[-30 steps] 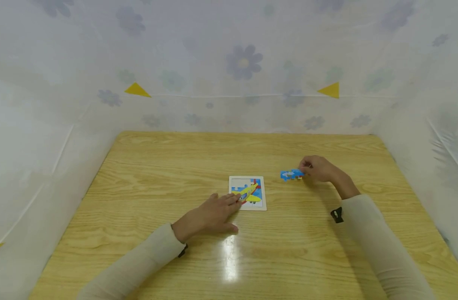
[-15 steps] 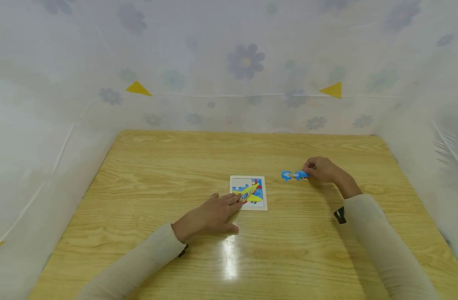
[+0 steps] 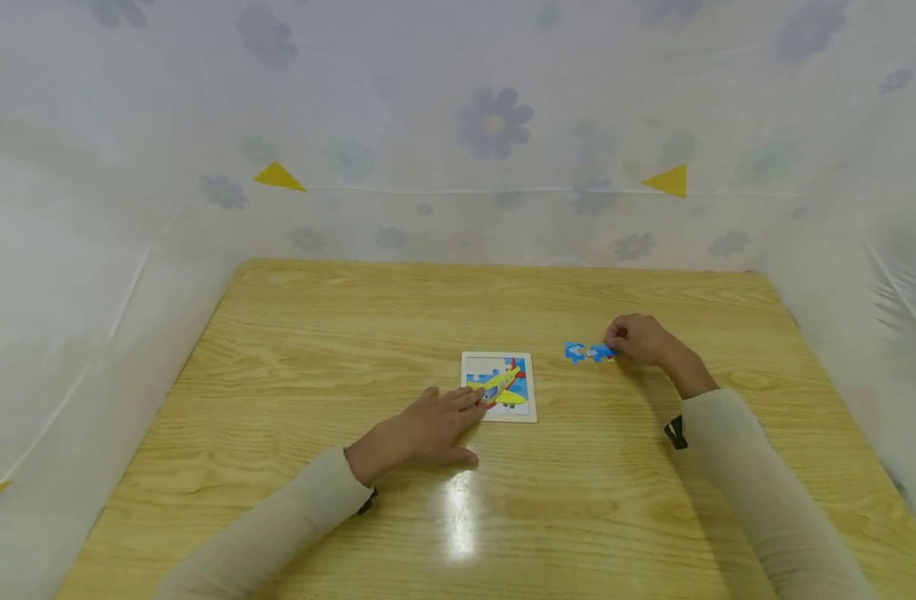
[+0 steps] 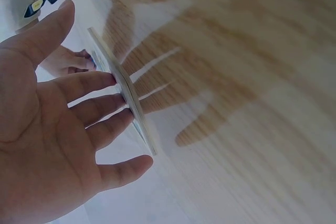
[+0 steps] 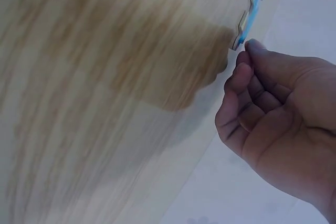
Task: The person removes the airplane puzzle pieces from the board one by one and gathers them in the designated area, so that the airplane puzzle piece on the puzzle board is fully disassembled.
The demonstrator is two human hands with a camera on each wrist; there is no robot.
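Note:
In the head view, a white-framed jigsaw puzzle [image 3: 533,387] with a yellow airplane picture lies mid-table. Its upper-left part shows pale backing. My left hand [image 3: 437,423] lies flat with its fingertips over the puzzle's lower-left corner; in the left wrist view, the straight fingers of that left hand [image 4: 58,129] reach onto the frame's edge. To the right, my right hand [image 3: 641,337] pinches the end of a blue puzzle piece [image 3: 599,353] between thumb and forefinger. A second blue puzzle piece [image 3: 574,352] lies just left of it. The right wrist view shows the pinched piece [image 5: 243,30] edge-on at the fingertips.
The wood-grain table [image 3: 352,317] stands before a pale flowered curtain [image 3: 397,100] that closes in the back and sides. Yellow triangles [image 3: 665,181] are stuck on the curtain.
The blue pieces, joined a second ago, now lie apart with a small gap. My right hand drew one rightward, then shifted slightly. The left hand stays on the puzzle.

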